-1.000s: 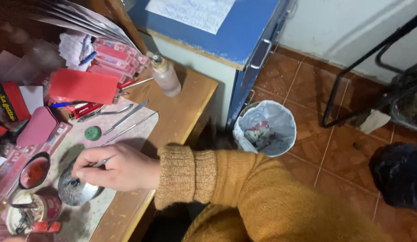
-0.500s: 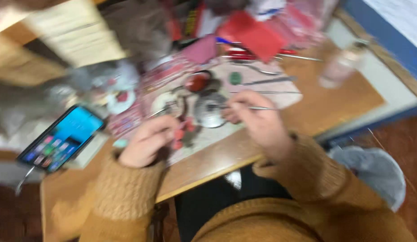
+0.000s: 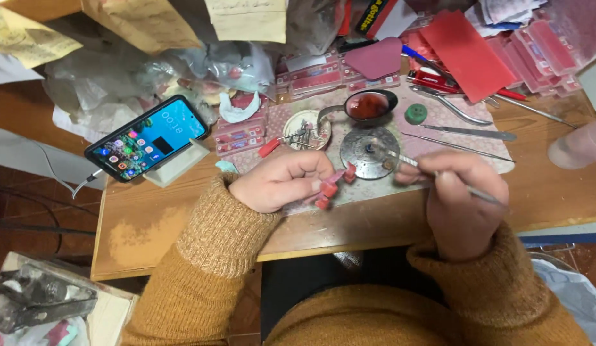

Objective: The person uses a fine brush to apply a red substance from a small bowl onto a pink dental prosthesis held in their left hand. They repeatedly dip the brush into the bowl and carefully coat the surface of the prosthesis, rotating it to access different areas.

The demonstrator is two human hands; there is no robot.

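Steadier since earlier, hands hold pink wax piece (image 3: 329, 189), thin tool (image 3: 439, 176).

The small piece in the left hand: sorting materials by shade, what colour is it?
Pinkish red piece, held in the left hand; head view shows it best.

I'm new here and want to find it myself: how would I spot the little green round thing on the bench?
Start at the wooden table and find the patterned mat in its middle. Just right of the dark spoon holding red liquid lies the small green cap. It is the only green, round piece among red boxes and thin metal tools.
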